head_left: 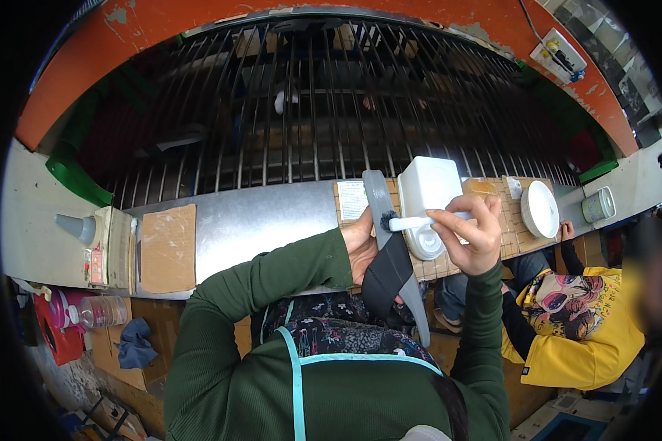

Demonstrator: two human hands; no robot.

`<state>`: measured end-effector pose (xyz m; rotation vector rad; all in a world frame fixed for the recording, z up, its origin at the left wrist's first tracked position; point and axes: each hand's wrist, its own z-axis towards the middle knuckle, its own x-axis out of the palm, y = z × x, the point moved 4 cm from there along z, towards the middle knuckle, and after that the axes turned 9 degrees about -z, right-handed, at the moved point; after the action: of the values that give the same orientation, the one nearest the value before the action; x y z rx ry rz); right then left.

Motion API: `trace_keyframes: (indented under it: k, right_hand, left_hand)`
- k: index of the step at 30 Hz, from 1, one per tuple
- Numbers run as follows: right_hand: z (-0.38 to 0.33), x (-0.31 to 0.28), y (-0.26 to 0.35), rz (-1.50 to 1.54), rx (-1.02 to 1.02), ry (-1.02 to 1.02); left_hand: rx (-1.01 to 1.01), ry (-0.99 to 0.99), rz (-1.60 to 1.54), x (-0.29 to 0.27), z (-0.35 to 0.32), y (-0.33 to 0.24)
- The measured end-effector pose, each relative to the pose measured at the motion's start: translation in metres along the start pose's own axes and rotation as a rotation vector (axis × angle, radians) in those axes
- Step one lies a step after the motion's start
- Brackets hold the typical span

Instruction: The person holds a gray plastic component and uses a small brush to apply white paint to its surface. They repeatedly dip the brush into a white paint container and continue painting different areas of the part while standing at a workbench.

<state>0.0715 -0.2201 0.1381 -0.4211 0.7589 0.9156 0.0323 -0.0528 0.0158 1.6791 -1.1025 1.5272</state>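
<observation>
Over the bench's near edge, the left hand is clamping a grey sole, long axis running away from the body. Right hand fingers are pinching a white brush, bristles touching the sole's far end.

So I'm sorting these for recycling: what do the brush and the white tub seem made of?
Brush: white handle looks like smooth plastic, with dark bristles of unclear fibre. White tub: probably moulded plastic, judging by its rounded corners and slight sheen.

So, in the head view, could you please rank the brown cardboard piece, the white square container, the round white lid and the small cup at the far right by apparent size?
1. Brown cardboard piece
2. White square container, partly hidden by the right hand
3. Round white lid
4. Small cup
The fisheye shrinks things near the rim, so the last two are less sure.
</observation>
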Motion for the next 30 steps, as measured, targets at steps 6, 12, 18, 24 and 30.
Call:
trace_keyframes:
  k: [6, 12, 18, 24, 30]
  right_hand:
    - [-0.004, 0.001, 0.001, -0.008, -0.01, -0.023]
    - [-0.008, 0.0, 0.002, -0.002, -0.005, -0.012]
    - [-0.012, -0.001, 0.002, 0.016, -0.004, 0.031]
    - [-0.011, -0.004, 0.0, 0.056, -0.022, 0.084]
    - [-0.001, 0.022, -0.023, 0.382, 0.087, 0.088]
  left_hand:
    - [0.049, -0.23, 0.076, 0.009, -0.004, 0.002]
    - [0.069, -0.247, 0.173, 0.018, -0.002, 0.004]
    - [0.072, -0.208, 0.244, 0.016, -0.001, 0.003]
    - [0.065, -0.224, 0.188, 0.011, -0.002, 0.001]
    - [0.2, -0.236, 0.276, -0.003, 0.003, -0.008]
